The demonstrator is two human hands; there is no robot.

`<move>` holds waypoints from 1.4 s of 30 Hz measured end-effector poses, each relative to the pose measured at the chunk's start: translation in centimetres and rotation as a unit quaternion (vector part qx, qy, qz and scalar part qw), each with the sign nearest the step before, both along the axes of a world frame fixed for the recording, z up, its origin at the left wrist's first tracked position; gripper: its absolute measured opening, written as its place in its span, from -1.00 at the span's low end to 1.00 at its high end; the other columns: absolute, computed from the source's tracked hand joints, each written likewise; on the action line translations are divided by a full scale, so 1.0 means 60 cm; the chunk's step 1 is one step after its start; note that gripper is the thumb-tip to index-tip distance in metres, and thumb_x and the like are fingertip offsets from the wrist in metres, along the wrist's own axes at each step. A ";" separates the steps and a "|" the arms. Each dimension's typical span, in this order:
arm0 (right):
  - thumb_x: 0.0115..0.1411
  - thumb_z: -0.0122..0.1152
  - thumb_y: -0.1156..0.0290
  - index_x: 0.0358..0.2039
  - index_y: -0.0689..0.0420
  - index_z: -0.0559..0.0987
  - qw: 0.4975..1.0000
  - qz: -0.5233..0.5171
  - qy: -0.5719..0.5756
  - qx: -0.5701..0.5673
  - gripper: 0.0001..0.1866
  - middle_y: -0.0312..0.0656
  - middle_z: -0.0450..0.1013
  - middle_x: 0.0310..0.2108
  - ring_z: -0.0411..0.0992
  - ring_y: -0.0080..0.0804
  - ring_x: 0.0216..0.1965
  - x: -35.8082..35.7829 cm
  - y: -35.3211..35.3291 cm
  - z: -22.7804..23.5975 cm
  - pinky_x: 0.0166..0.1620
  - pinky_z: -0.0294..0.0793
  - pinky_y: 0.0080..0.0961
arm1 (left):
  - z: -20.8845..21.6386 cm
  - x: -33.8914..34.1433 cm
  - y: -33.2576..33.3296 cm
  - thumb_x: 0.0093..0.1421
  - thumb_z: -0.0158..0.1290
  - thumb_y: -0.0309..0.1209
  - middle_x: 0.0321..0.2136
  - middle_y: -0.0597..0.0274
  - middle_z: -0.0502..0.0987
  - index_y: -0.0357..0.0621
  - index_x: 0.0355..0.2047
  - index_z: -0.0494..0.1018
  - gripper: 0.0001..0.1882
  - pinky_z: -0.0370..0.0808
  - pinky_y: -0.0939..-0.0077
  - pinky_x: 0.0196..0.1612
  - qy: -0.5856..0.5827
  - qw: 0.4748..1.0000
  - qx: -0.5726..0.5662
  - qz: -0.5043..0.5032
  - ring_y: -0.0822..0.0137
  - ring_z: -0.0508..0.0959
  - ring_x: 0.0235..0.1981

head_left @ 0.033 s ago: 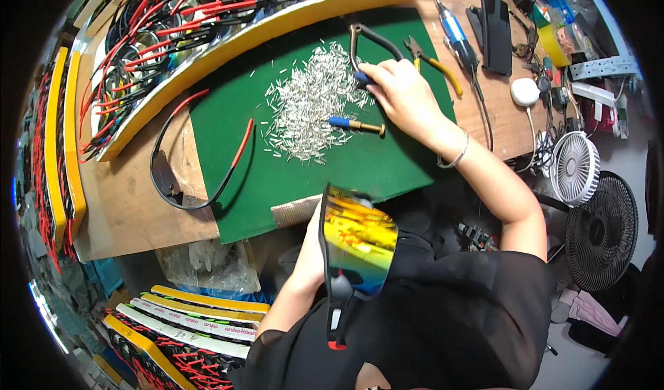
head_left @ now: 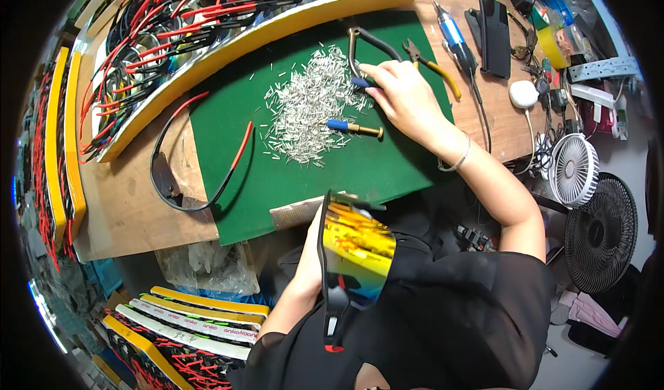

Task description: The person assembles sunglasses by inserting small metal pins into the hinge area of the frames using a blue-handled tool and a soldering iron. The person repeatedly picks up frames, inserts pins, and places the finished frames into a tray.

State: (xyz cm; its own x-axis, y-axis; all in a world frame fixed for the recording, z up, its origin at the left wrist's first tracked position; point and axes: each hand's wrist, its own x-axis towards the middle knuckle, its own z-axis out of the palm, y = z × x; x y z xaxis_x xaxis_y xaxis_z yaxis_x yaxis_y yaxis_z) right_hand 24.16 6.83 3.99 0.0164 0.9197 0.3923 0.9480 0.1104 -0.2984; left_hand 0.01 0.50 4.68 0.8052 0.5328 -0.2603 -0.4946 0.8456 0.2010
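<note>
My left hand [head_left: 308,265] is closed around a pair of wraparound sunglasses [head_left: 360,251] with a yellow mirrored lens, held upright in front of my body. The lens hides most of its fingers. My right hand [head_left: 408,99] reaches to the right edge of a pile of small silvery pins [head_left: 311,106] on a green mat [head_left: 242,217]. Its fingertips close on the blue sleeve [head_left: 360,83] of a bent tool with a brass-coloured part and a dark arm. A blue-and-brass rod tool [head_left: 354,126] lies across the pile. Whether a pin is between my right fingers, I cannot tell.
Black-and-red glasses [head_left: 197,200] rest at the mat's left edge. A yellow-edged tray [head_left: 270,33] of frames curves behind. Yellow-handled cutters [head_left: 443,75], a blue pen-like corded tool [head_left: 453,33] and a black phone [head_left: 495,37] lie right. Fans [head_left: 574,168] stand beyond the table.
The sunglasses in my left hand have tilted slightly, and their lens reflection has shifted. My right hand stays at almost the same spot.
</note>
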 end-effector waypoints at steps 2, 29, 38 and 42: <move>0.01 0.15 0.31 -0.25 0.11 0.43 0.998 -0.027 -0.048 0.019 -0.72 -0.14 0.36 -0.37 0.32 -0.21 -0.29 0.026 -0.005 0.027 -0.21 0.35 -0.38 | 0.003 -0.010 -0.005 0.26 -0.29 -0.20 -0.21 0.02 0.42 -0.24 -0.07 0.24 -0.61 0.41 0.32 -0.06 0.047 0.997 -0.013 -0.056 0.17 0.47 -0.18; -0.03 0.19 0.43 -0.13 0.26 0.33 0.776 0.146 0.451 -0.415 -0.56 -0.03 0.36 -0.37 0.37 -0.13 -0.33 -0.099 -0.239 0.090 -0.24 0.36 -0.45 | 0.033 0.007 0.026 0.27 -0.23 -0.33 -0.57 0.25 0.45 -0.23 -0.40 0.33 -0.76 0.21 0.77 -0.69 0.475 0.837 0.273 0.011 0.60 0.30 -0.75; -0.01 0.11 0.37 -0.16 0.28 0.34 0.775 0.149 0.468 -0.398 -0.60 0.02 0.38 -0.31 0.35 -0.06 -0.22 -0.119 -0.217 0.066 -0.15 0.34 -0.34 | -0.009 -0.025 -0.001 0.26 -0.20 -0.24 -0.63 0.35 0.38 -0.27 -0.31 0.40 -0.67 0.22 0.82 -0.67 0.543 0.744 0.390 -0.027 0.64 0.30 -0.73; -0.01 0.11 0.38 -0.16 0.28 0.34 0.783 0.159 0.465 -0.381 -0.60 0.02 0.38 -0.31 0.35 -0.06 -0.22 -0.121 -0.216 0.067 -0.15 0.34 -0.35 | 0.008 -0.027 0.003 0.26 -0.20 -0.27 -0.61 0.35 0.36 -0.27 -0.28 0.40 -0.70 0.21 0.82 -0.68 0.529 0.748 0.400 -0.018 0.65 0.30 -0.74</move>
State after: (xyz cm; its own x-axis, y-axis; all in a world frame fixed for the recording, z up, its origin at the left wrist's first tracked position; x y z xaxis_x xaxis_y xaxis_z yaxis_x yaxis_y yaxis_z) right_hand 16.92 -6.13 8.01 -0.3079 0.8963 -0.3190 0.2425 -0.2503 -0.9373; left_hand -1.62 0.68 5.14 0.3908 0.8417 -0.3726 0.3201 0.2553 0.9123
